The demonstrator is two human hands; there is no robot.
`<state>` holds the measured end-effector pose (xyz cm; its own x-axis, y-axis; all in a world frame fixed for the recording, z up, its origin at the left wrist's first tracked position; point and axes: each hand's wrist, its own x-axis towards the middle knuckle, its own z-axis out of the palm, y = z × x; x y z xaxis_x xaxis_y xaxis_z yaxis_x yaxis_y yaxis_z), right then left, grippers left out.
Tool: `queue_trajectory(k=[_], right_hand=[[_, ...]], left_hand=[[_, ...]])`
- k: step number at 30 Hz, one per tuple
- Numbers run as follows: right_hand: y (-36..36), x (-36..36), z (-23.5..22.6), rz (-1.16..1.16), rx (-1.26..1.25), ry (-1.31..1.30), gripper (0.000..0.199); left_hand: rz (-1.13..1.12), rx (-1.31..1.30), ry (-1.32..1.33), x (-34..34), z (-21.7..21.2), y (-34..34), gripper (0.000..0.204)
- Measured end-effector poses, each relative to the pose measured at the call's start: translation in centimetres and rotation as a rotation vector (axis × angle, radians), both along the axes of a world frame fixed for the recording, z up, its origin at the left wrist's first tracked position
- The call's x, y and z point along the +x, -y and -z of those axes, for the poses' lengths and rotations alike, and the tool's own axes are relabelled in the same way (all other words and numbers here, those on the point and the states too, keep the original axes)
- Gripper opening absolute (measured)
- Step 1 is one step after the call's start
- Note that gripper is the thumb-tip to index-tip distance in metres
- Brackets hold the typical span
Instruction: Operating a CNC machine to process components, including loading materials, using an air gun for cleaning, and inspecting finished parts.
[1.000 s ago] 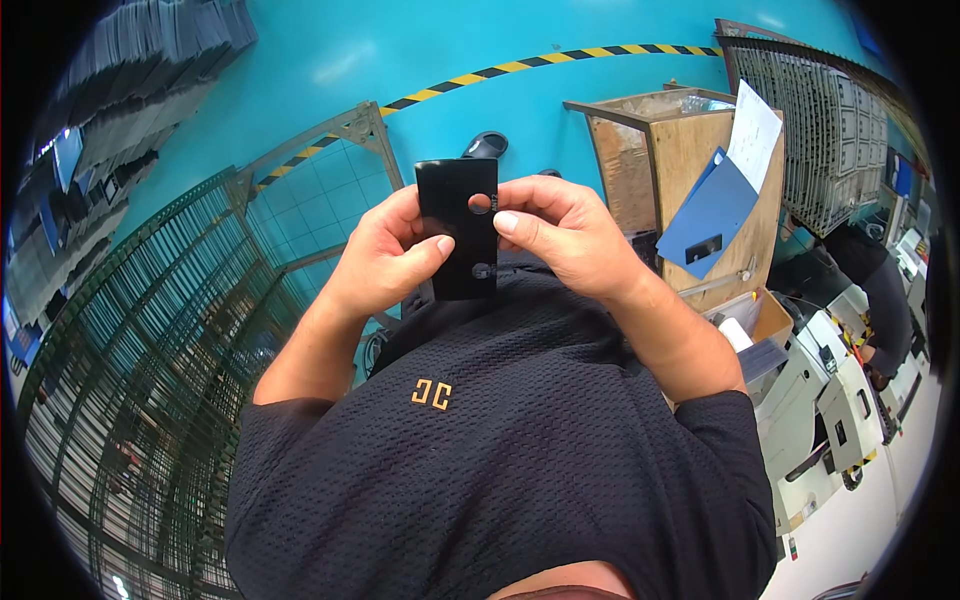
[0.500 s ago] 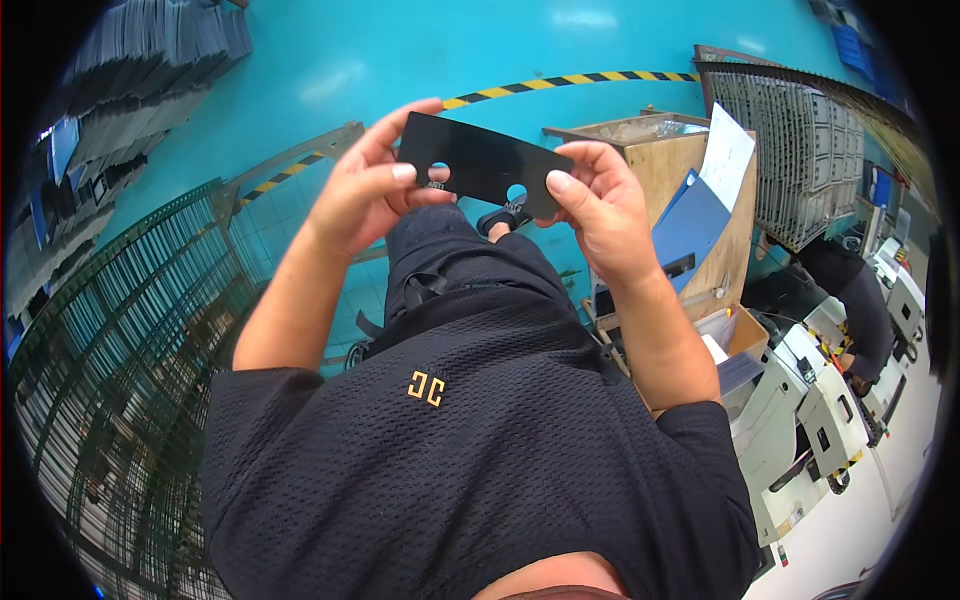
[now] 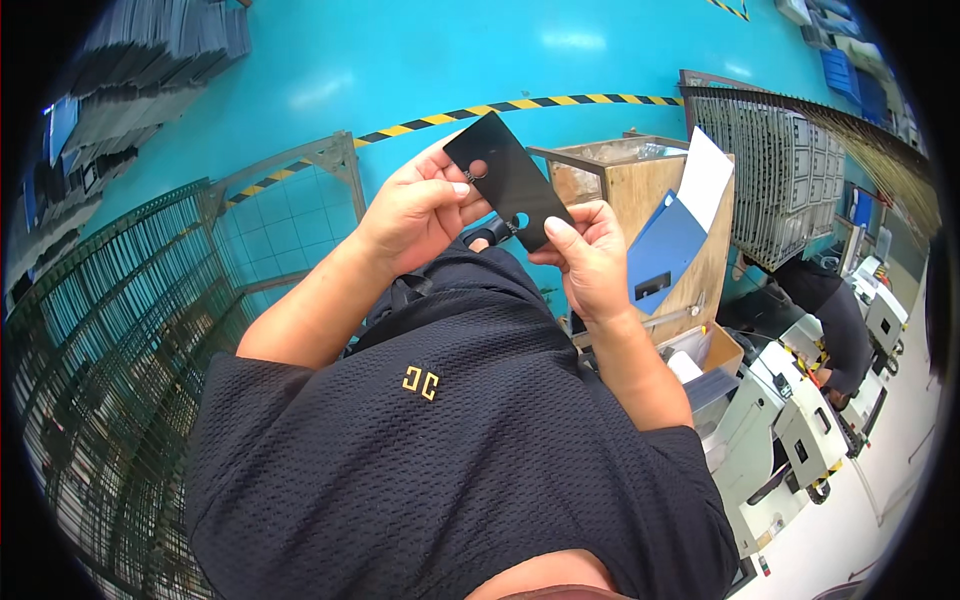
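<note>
A flat black rectangular panel (image 3: 512, 178) with two round holes is held up in front of my body, slanting down to the right. My left hand (image 3: 425, 208) grips its left side, thumb on the face near one hole and fingers behind. At the lower right corner my right hand (image 3: 590, 262) pinches the panel between thumb and fingers. Through the lower hole some blue floor shows; behind the upper one are my left fingers. Small light printing sits beside each hole.
To the right stands a wooden box (image 3: 650, 215) with a blue folder (image 3: 668, 250) and white paper (image 3: 704, 170) on it. Wire racks (image 3: 110, 330) line the left; another rack (image 3: 775, 170) is at far right. A person (image 3: 830, 310) bends beside pale machines (image 3: 800, 430).
The panel has turned clockwise to a steeper slant. My left hand has moved right and down; my right hand has shifted down and slightly left. Both keep their hold.
</note>
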<state>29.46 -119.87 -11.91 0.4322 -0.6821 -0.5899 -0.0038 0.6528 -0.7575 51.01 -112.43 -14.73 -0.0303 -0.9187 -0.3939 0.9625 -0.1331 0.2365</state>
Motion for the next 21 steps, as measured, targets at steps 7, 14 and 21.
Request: queue_trajectory(k=[7, 14, 21], right_hand=[[-0.5, -0.4, 0.4, -0.010, 0.061, -0.015, 0.024], [-0.8, -0.7, 0.6, -0.023, 0.121, -0.019, 0.027], [-0.4, 0.3, -1.1, -0.094, 0.157, -0.009, 0.036]], left_hand=[[0.037, 0.079, 0.064, -0.3, -0.6, 0.7, 0.043], [0.082, 0.050, 0.109, -0.1, 0.0, 1.2, 0.055], [0.096, 0.039, 0.105, -0.2, 0.7, 1.5, 0.057]])
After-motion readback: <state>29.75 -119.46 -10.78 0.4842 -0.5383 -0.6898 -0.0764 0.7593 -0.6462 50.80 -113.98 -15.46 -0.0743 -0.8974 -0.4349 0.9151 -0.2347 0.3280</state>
